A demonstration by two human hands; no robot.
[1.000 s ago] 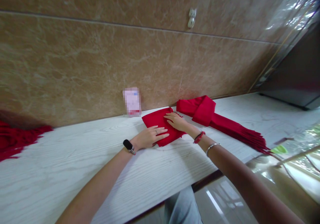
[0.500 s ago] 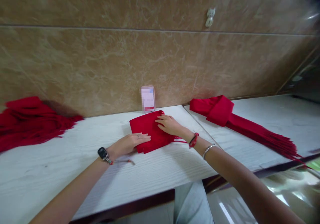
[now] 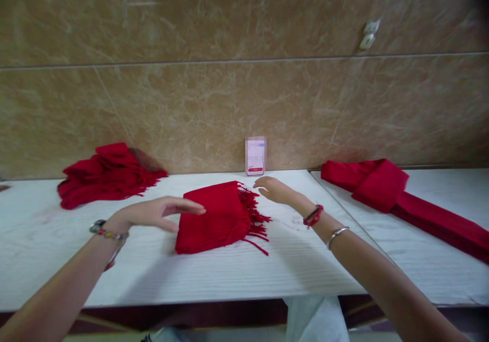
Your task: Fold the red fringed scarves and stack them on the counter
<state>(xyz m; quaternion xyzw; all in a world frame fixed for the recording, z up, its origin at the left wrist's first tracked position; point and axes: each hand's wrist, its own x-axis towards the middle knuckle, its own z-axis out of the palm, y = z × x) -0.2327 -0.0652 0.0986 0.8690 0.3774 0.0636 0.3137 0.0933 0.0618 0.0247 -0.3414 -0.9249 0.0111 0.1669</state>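
A red fringed scarf [image 3: 216,212] lies folded into a rough rectangle on the white tabletop [image 3: 214,281], its fringe spread out to the right. My left hand [image 3: 160,212] hovers at the scarf's left edge, thumb and fingers apart, holding nothing. Over the fringe's upper right side is my right hand [image 3: 273,189], raised off the cloth with its fingers loosely curved and thumb apart, holding nothing. Further left rests a second red scarf [image 3: 110,174], crumpled in a heap. On the right a third red scarf [image 3: 382,187] lies folded across itself with a long tail.
A phone [image 3: 255,158] leans upright against the brown marble-patterned wall [image 3: 214,108]. White hooks [image 3: 369,34] are fixed to the wall at the upper right. A seam runs across the tabletop on the right, and the table's front edge is close to my legs.
Both hands have lifted off the folded scarf and moved apart. Its fringe, partly covered before, now shows along the right side. The view has turned left.
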